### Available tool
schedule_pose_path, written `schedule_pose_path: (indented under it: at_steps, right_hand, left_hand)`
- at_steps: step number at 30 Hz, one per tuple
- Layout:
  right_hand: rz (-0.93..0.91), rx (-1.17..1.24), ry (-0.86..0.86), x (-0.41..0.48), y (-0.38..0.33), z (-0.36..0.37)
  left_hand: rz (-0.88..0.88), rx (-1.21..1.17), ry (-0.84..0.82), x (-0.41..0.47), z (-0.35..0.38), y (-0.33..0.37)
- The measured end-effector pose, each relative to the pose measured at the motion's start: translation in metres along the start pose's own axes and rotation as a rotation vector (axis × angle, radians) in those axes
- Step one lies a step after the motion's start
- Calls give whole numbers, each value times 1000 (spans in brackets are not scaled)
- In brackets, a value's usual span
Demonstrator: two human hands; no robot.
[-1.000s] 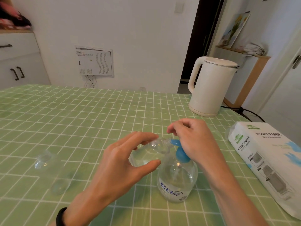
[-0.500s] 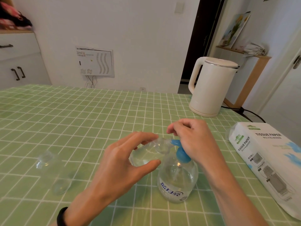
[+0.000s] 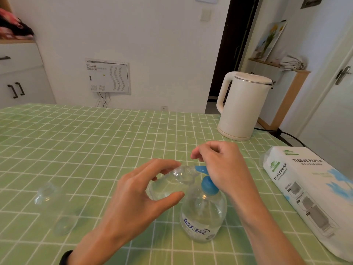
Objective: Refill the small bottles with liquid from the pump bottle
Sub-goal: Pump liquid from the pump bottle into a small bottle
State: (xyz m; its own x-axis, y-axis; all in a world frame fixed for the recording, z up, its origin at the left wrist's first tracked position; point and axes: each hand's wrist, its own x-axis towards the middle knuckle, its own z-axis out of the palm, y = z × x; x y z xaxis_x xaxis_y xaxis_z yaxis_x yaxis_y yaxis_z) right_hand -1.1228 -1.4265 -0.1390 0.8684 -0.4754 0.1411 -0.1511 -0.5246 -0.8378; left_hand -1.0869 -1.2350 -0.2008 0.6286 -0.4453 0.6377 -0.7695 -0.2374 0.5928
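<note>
A clear pump bottle with a blue pump head stands on the green checked table. My left hand grips a small clear bottle, tilted with its mouth at the blue spout. My right hand rests on top of the pump head, fingers curled over it. Another small clear bottle lies on its side at the left of the table.
A white electric kettle stands at the back right, its cord running off the table edge. A pack of tissue paper lies at the right edge. White cabinets stand beyond the table's far left.
Almost nothing differs. Both hands keep their hold at the pump spout, and the small bottle stays tilted against it.
</note>
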Motion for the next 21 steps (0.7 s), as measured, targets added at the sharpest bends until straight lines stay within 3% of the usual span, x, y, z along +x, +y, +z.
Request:
schedule_pose_path:
  at_steps: [3, 13, 21]
  right_hand:
    - [34, 30, -59, 0, 2, 1]
    - [-68, -34, 51, -4, -4, -2]
    - [21, -9, -35, -2, -1, 1]
  left_hand:
    - [-12, -3, -4, -2, 1, 2]
    - [-9, 6, 4, -1, 0, 3]
    - [-15, -4, -6, -1, 0, 2]
